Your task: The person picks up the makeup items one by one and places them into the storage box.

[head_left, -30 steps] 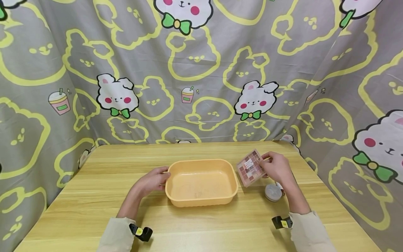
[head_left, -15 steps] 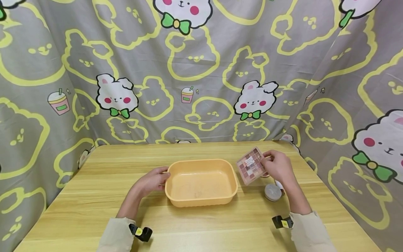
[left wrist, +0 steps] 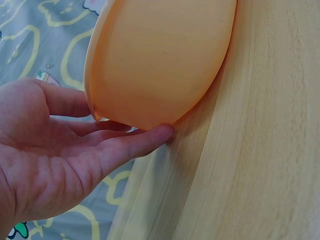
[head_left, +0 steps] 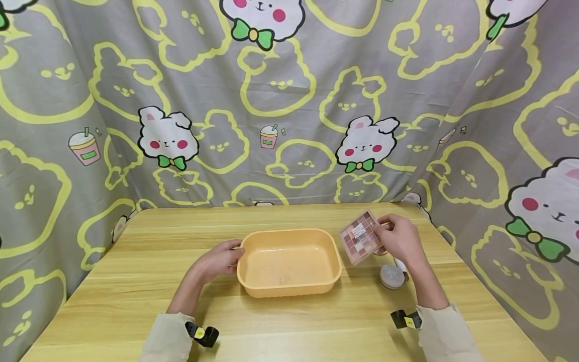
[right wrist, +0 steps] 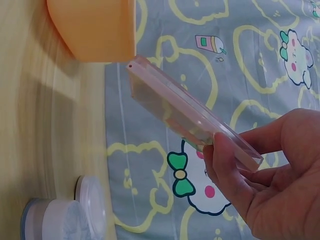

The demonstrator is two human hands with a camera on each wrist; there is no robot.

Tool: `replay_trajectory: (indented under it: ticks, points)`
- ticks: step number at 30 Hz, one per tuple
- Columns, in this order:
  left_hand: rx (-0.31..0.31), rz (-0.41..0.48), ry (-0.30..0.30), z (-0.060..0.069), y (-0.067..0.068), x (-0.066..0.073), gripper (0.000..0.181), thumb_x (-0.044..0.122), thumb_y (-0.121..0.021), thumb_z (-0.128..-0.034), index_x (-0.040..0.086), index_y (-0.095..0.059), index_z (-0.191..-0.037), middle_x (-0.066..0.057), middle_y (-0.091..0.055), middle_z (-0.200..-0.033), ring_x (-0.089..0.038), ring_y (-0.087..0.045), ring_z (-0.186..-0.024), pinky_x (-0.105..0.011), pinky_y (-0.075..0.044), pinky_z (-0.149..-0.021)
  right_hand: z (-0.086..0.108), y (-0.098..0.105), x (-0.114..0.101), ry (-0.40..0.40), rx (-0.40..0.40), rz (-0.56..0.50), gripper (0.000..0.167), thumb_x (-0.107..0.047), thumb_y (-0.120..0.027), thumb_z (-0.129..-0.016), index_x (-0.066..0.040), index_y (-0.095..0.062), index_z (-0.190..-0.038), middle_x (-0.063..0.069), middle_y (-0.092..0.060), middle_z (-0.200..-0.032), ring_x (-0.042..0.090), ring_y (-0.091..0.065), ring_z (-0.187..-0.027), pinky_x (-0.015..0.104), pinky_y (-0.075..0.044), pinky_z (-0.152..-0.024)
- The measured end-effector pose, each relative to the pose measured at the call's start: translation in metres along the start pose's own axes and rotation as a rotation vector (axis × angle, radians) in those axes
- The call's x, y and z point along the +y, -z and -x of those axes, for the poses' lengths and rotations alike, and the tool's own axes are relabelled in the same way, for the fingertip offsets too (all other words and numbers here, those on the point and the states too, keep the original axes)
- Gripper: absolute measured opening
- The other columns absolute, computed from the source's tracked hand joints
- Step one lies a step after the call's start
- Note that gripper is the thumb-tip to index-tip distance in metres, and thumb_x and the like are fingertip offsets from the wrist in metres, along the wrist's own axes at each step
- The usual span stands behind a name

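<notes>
In the head view, a pale orange plastic basin [head_left: 289, 290] stands on the wooden table. My left hand [head_left: 221, 260] holds its left end; in the left wrist view one digit reaches over the rim and others lie along the outer wall. To the right of the basin, my right hand [head_left: 398, 239] pinches an eyeshadow palette [head_left: 360, 237] by its right edge, between thumb and fingers. The palette is tilted above the table, its grid of pink and brown squares showing. Seen from the right wrist, the palette [right wrist: 190, 115] is a thin, clear-edged flat case.
A round grey-white lidded jar [head_left: 392, 276] stands below my right hand. Next to it lies a white item [head_left: 400, 265], partly hidden by the wrist. A round pinkish thing [head_left: 381, 251] shows behind the palette. A patterned grey curtain [head_left: 298, 186] hangs at the table's back edge.
The palette and my right hand have risen slightly and tilted a little, showing more of the round thing behind. The left hand and basin have stayed in place.
</notes>
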State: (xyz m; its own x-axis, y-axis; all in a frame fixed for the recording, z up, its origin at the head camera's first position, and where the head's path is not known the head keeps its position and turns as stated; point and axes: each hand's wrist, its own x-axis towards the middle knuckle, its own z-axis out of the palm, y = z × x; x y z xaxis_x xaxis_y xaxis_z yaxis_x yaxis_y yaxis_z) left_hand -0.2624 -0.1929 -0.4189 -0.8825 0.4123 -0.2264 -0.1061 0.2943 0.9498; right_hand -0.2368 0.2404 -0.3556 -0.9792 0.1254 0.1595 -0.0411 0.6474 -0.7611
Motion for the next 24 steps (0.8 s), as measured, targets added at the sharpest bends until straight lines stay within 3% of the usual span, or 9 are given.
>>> replay_trajectory:
  ticks: [4,15,24]
  points:
    - [0.002,-0.001,0.0,0.0,0.0,0.0,0.049,0.015,-0.036,-0.1092,-0.007,-0.033,-0.152,-0.027,-0.058,-0.131,-0.028,-0.064,-0.112,-0.036,-0.058,-0.087,0.002,0.0,-0.003,0.016,0.013,-0.002,0.034,-0.015,-0.056,-0.099,0.01,-0.062,-0.121,0.022,-0.072,-0.091,0.016,-0.067,-0.055,0.029,-0.059,-0.051]
    - [0.012,-0.011,0.008,0.001,-0.001,0.001,0.049,0.016,-0.036,-0.1093,-0.007,-0.032,-0.153,-0.027,-0.057,-0.134,-0.032,-0.063,-0.118,-0.04,-0.058,-0.091,0.005,0.001,-0.008,0.038,0.046,-0.012,0.033,-0.014,-0.054,-0.097,0.009,-0.063,-0.119,0.024,-0.073,-0.093,0.028,-0.071,-0.062,0.029,-0.059,-0.051]
    - [0.021,-0.016,0.013,0.001,-0.001,0.0,0.049,0.016,-0.037,-0.109,-0.006,-0.034,-0.152,-0.026,-0.058,-0.132,-0.028,-0.064,-0.113,-0.035,-0.058,-0.087,0.006,0.0,-0.011,0.042,0.042,-0.026,0.032,-0.013,-0.054,-0.098,0.008,-0.063,-0.12,0.023,-0.073,-0.093,0.025,-0.071,-0.06,0.03,-0.06,-0.052]
